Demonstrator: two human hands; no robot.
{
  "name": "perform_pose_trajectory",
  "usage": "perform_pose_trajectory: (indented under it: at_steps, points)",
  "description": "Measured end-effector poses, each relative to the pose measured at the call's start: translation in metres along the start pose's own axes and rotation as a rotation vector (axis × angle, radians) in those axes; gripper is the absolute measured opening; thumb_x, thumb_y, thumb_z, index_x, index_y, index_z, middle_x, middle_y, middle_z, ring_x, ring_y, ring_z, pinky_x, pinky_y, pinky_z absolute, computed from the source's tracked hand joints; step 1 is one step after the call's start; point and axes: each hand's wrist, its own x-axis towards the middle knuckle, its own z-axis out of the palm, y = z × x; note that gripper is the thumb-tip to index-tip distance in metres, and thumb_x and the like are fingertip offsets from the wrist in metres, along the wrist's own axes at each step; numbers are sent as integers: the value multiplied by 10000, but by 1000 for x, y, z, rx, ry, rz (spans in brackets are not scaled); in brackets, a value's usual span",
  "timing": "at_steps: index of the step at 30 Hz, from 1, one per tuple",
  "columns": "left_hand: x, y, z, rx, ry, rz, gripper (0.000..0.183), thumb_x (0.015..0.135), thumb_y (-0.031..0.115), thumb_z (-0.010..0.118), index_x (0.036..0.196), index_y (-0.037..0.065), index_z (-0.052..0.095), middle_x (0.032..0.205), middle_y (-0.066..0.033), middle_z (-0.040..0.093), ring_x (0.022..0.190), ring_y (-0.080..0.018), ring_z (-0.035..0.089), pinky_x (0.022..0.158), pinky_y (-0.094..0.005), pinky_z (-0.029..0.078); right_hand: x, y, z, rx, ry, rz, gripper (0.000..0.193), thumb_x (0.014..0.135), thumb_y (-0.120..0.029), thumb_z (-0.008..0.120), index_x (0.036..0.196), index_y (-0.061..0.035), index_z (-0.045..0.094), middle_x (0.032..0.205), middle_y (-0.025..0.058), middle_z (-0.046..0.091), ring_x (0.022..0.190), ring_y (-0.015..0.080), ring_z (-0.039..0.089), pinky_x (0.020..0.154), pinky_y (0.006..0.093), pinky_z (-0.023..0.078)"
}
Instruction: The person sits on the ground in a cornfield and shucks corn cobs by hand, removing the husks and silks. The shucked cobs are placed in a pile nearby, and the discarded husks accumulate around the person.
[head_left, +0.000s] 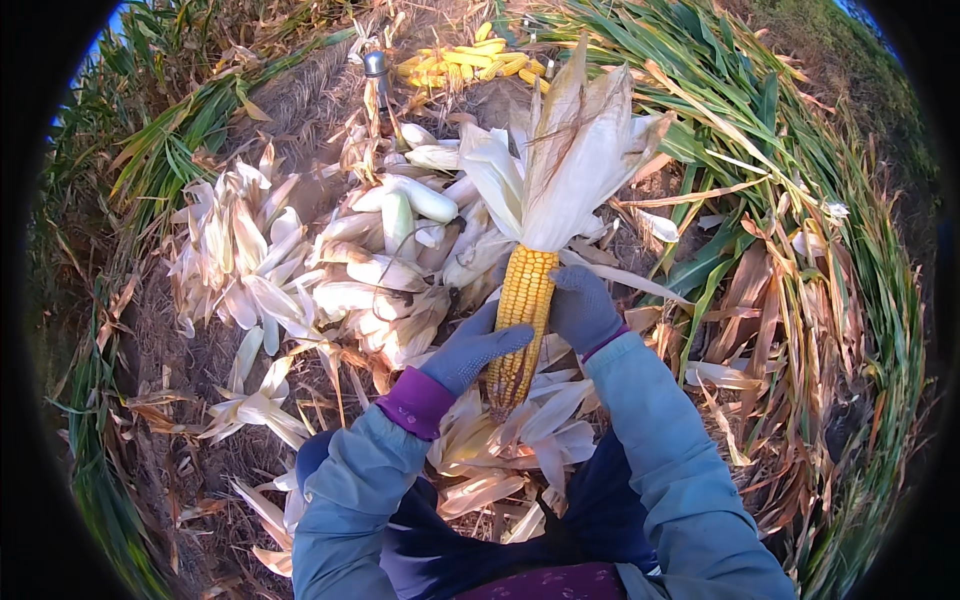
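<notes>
An ear of corn (526,310) with bare yellow kernels stands between my gloved hands, its tip pointing toward my lap. Pale husks (570,160) are peeled back and fan out from its far end. My left hand (475,348) wraps the ear's left side, with the thumb laid across the kernels. On the other side my right hand (583,305) is closed around the upper part of the ear, near where the husk begins; some of its fingers are hidden behind the ear. Both hands wear grey knit gloves.
Unhusked ears (385,265) lie heaped just beyond my hands. Loose husks (250,260) are piled to the left. Farther off are husked yellow ears (475,62) and a dark bottle with a metallic cap (375,68). Cut green stalks (740,130) line the right side.
</notes>
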Motion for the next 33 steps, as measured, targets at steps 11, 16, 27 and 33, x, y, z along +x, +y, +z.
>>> perform_pose_trajectory:
  at_steps: [11,16,27,33]
  points:
    - [4,-13,-15,535,691,230,659,607,241,818,1099,-29,473,959,-120,600,827,-191,600,734,-314,493,-5,-3,24,-1033,242,-177,249,853,-205,609,961,18,633,744,39,645,638,112,592,638,250,489]
    - [10,-25,-21,628,853,283,751,564,285,827,1136,-33,459,998,-152,591,879,-250,602,788,-360,483,-16,-17,67,-930,184,-434,174,864,-93,564,998,7,611,912,69,623,764,109,599,719,252,492]
    - [11,-22,-9,804,812,358,735,555,296,819,1126,-25,485,1002,-165,587,910,-278,600,795,-369,485,5,-28,26,-1362,291,-312,263,796,-152,617,1015,-4,607,903,113,633,826,191,603,761,300,477]
    - [7,-13,-2,857,745,356,712,579,268,813,1164,-1,510,1018,-148,615,914,-250,612,801,-353,488,2,-34,30,-571,266,-337,316,833,-103,615,1128,-9,555,1048,85,609,929,187,587,815,305,478]
